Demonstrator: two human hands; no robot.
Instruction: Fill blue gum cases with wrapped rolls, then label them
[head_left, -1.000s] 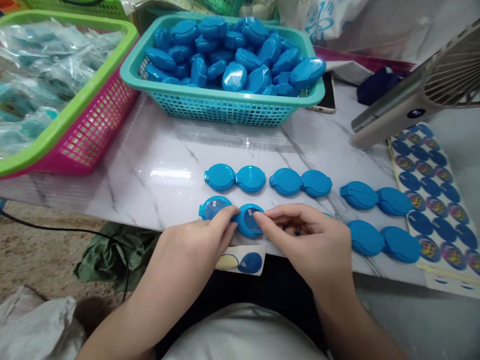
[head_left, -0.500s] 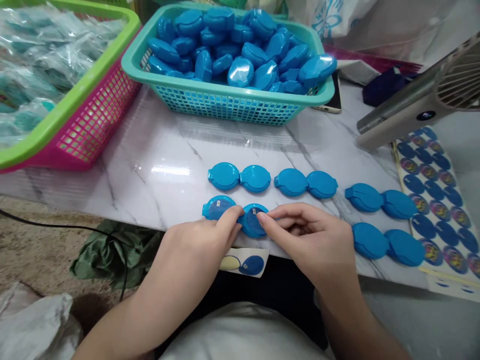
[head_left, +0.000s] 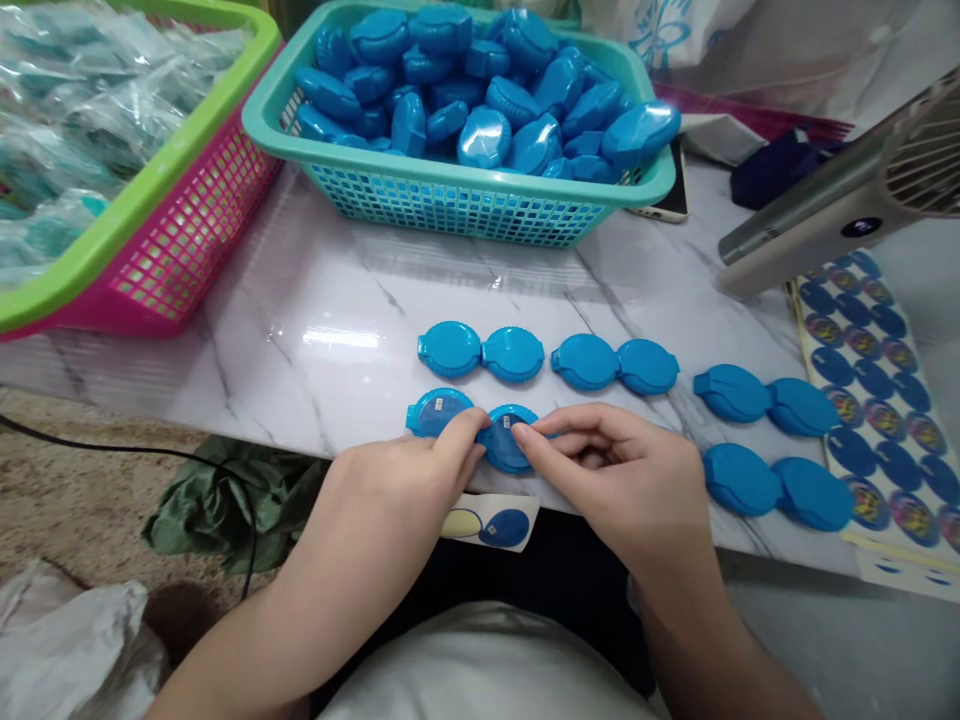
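Observation:
Near the table's front edge lies a blue round case (head_left: 510, 450) with a dark blue round sticker on its top. My left hand (head_left: 412, 490) is closed, thumb and forefinger pinched at this case's left edge. My right hand (head_left: 626, 480) has its thumb on the sticker's right side, its fingers bent together at the case's right edge. Just left is another stickered case (head_left: 441, 412), partly behind my left thumb. A small backing strip (head_left: 504, 528) with one dark blue sticker shows below my left hand. Plain blue cases (head_left: 450, 348) lie in pairs behind and to the right.
A teal basket (head_left: 465, 185) heaped with blue cases stands at the back. On the left is a green and pink basket (head_left: 191, 230) of bagged items. A handheld fan (head_left: 817, 230) and sticker sheets (head_left: 874, 380) are at the right. A phone (head_left: 671, 200) lies behind the basket's right end.

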